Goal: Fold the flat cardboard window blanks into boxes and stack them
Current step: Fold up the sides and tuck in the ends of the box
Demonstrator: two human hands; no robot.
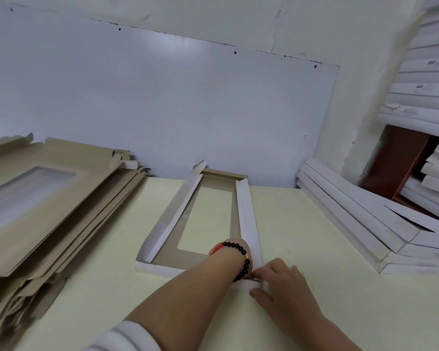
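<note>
- Lower centre: my right hand [279, 279] pinches the near right corner of the half-folded box [167, 257]; left hand hidden behind its braceleted wrist, grip unclear.
- Risk: that corner tab slips and the right wall springs flat.
- Far left, flat blanks [48, 188]; far right, finished boxes [360, 224].

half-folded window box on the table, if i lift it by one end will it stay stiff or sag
The half-folded window box would probably sag or twist: it looks like thin card with a large window cut out. It likely feels light. Its raised side walls may add some stiffness.
</note>
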